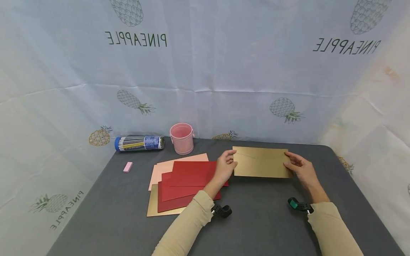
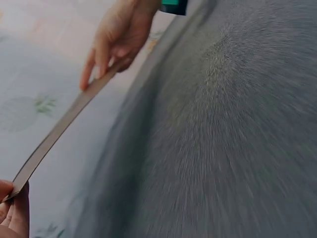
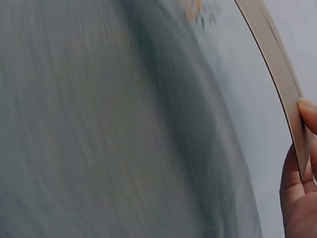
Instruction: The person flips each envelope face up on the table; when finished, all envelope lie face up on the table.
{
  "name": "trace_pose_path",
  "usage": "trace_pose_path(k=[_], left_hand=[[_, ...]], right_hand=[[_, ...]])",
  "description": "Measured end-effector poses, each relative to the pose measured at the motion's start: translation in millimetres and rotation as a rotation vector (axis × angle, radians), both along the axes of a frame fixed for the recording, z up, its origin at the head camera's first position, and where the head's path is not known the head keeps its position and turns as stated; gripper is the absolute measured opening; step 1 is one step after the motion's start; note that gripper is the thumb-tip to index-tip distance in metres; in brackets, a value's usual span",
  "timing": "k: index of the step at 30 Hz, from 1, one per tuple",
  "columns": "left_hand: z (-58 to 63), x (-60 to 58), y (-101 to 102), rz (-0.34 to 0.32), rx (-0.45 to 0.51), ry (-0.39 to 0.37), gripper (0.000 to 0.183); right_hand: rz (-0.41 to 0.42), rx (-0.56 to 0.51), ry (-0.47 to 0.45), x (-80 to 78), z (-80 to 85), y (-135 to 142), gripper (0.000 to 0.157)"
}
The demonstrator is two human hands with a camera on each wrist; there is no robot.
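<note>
A gold envelope [image 1: 261,163] is held up off the dark table between both hands, its long side running left to right and a flap line showing near its top. My left hand [image 1: 226,164] pinches its left end, and my right hand [image 1: 299,166] grips the right end. Seen almost edge-on in the left wrist view, the envelope [image 2: 54,135] looks thin and slightly bowed. In the right wrist view, thumb and fingers of the right hand [image 3: 302,198] pinch one end of it. Left of it lie overlapping red envelopes [image 1: 192,174], partly behind the left forearm.
Pink envelopes [image 1: 168,166] and another gold envelope [image 1: 153,202] stick out from under the red ones. Toward the back stand a pink bucket [image 1: 182,140] and a lying tube of pencils [image 1: 140,143]. A pink eraser [image 1: 127,167] lies at left. A pineapple-print cloth [image 1: 205,64] hangs behind the table.
</note>
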State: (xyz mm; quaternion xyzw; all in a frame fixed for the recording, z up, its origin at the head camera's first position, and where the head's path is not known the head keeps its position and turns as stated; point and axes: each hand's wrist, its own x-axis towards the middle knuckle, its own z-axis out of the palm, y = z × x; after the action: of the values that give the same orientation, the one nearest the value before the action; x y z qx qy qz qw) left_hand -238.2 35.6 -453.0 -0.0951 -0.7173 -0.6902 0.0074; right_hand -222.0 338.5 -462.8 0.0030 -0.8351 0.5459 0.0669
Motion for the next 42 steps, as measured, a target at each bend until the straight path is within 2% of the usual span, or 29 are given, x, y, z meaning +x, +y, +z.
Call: trace_pose_path(k=[5,9,15,21,24,29,33,39,42], left_hand=[[-5.2,-16.9,43.0,-0.021,-0.007,-0.091,0.042],[-11.8,-25.2,65.4,-0.045,-0.002,-0.145,0.044],[-25.1,-30.1,81.8,-0.088,-0.034,-0.187,0.045],[-31.7,-35.2,91.0,-0.057,-0.139,-0.207,0.042],[-34.5,-39.4,97.0,-0.027,-0.186,-0.208,0.041],[-34.4,-45.1,102.5,0.009,-0.2,-0.179,0.046],[-33.2,-43.3,102.8,0.04,-0.254,-0.131,0.048],[-35.9,-38.8,105.7,0.046,-0.395,-0.057,0.046],[-38.5,-39.6,105.8,0.054,-0.403,-0.037,0.041]], right_hand=[[0.0,0.047,-0.027,-5.2,3.0,41.5,0.059],[-0.016,0.091,-0.096,-8.2,-1.5,62.2,0.064],[-0.096,0.208,-0.187,-14.6,-20.3,74.2,0.062],[-0.128,0.219,-0.212,-24.7,-26.9,71.7,0.057],[-0.159,0.235,-0.204,-27.8,-25.5,72.4,0.053],[-0.2,0.273,-0.189,-31.0,-24.7,73.8,0.051],[-0.222,0.302,-0.18,-31.6,-26.8,72.3,0.05],[-0.248,0.383,-0.145,-30.9,-29.3,72.8,0.048],[-0.275,0.412,-0.133,-30.4,-29.9,74.1,0.047]])
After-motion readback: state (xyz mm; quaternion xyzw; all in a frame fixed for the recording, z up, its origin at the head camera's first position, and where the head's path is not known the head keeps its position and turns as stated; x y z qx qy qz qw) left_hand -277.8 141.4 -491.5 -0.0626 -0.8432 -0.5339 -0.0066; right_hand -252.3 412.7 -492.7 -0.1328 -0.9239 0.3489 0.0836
